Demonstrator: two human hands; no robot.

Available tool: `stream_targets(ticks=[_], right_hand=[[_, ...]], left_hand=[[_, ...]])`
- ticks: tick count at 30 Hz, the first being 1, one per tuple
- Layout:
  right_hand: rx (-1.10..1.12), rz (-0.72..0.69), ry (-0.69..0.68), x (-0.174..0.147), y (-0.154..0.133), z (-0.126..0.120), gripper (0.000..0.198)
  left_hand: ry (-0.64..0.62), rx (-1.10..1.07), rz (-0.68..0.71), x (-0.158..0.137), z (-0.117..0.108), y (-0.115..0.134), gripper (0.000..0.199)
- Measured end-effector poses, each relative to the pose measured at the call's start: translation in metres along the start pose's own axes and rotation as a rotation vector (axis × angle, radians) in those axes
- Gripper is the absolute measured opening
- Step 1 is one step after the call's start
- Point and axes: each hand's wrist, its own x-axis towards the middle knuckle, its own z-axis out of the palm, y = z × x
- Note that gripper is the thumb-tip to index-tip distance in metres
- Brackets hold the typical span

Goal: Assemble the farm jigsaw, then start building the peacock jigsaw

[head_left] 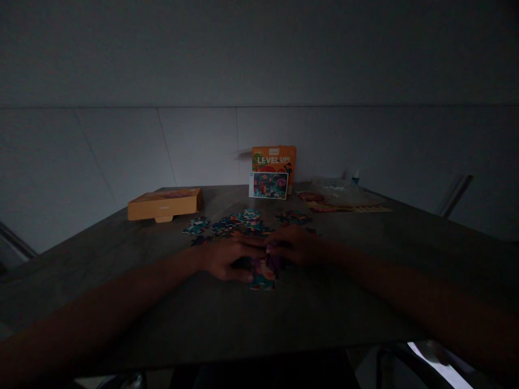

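Orange box at left, clear plastic bag, small bottle near it, panelled wall behind

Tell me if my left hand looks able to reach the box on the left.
Likely yes: only flat puzzle pieces and tabletop seem to lie between the left hand and the box.

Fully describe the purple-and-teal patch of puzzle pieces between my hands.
The puzzle patch looks like printed cardboard, with pinkish areas and a teal near end. It appears flat on the dark grey tabletop. Your left hand seems to touch its left side by thumb; your right hand partly covers its far right. Dimness hides the joints.
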Motion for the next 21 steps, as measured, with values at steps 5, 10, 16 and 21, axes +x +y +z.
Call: stream_targets(ticks=[5,10,16,21], right_hand=[[0.050,-0.035,-0.002,0.0002,0.0030,0.0025,0.024],[0.024,-0.033,0.005,0.0009,0.0038,0.0034,0.027],[0.038,-0.028,0.015,0.0015,0.0033,0.0048,0.025],[0.069,-0.039,0.016,0.0021,0.0024,0.0055,0.027]], left_hand=[[0.013,0.011,-0.003,-0.0007,0.0001,-0.0010,0.052],[0.015,0.033,-0.004,-0.0014,0.0009,-0.0018,0.052],[0.022,0.029,0.008,-0.0014,0.0015,-0.0020,0.053],[0.037,0.039,-0.014,-0.0013,0.0019,-0.0006,0.050]])
